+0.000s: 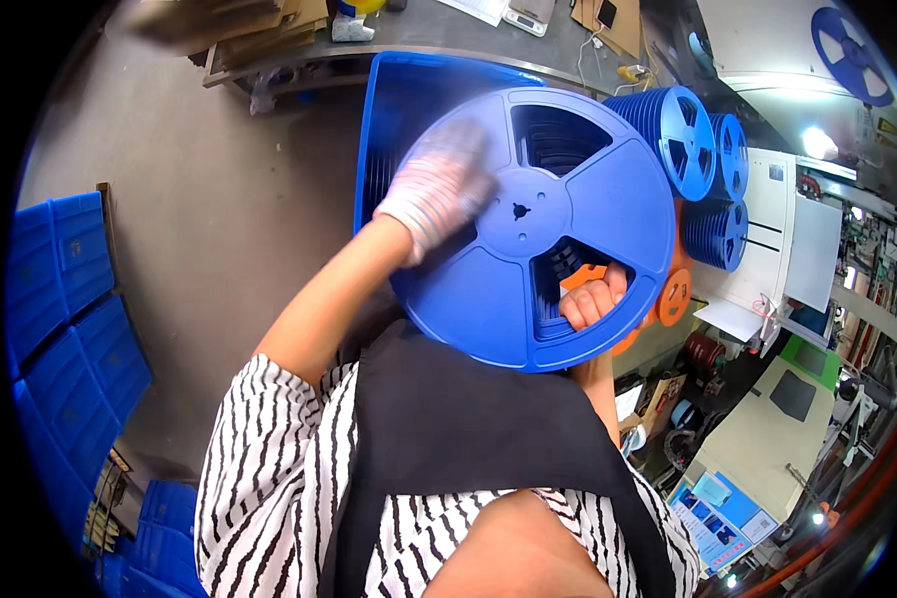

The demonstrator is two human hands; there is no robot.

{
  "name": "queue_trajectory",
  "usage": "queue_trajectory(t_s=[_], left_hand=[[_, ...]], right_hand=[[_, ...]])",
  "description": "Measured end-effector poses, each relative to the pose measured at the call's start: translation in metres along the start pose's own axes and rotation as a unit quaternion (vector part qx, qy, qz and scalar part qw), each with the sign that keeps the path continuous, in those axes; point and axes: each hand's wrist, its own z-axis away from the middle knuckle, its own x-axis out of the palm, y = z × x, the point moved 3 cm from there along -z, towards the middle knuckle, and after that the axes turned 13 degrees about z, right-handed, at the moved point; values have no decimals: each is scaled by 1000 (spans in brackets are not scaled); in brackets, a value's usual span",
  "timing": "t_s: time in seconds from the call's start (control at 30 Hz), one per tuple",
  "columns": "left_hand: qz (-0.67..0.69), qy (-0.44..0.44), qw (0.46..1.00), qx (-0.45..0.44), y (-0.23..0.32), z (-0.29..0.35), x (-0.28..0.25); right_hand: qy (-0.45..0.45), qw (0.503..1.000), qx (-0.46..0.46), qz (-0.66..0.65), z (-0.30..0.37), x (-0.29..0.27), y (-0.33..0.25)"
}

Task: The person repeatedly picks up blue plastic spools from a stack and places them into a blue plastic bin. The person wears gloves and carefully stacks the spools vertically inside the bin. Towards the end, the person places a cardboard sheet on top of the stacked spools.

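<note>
In front of my chest is a large blue plastic reel (608, 199), its flat face toward me, with a round hub and several cut-out windows. My right hand (596, 302) is bare and reaches through the lower right window, its fingers closed over the rim side of the reel. Over the reel's left part lies my left hand (444, 184) in a pale knitted glove with dark fingertips; its fingers are smeared by motion. Layered edges of more reels show through the windows. Behind the reel stands a blue plastic bin (369, 110), partly hidden.
Stacked blue reels (686, 140) stand at the right, with an orange reel (674, 297) below them. A metal worktable (429, 30) runs along the far side, holding cardboard and a small scale. Blue crates (70, 259) are piled at the left. A beige machine (767, 429) sits at the right.
</note>
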Motion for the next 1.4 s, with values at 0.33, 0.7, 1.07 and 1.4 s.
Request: queue_trajectory(t_s=[0.33,0.7,1.07,1.4], left_hand=[[-28,4,982,-184,-107,18,-8],[312,-66,915,-248,-24,40,23],[884,19,437,-166,3,65,-11],[952,52,291,-82,9,74,-7]], right_hand=[[78,996,25,39,-9,7,-6],[199,955,95,196,-41,10,-17],[242,931,149,228,-28,34,-16],[223,950,77,204,-12,24,-50]])
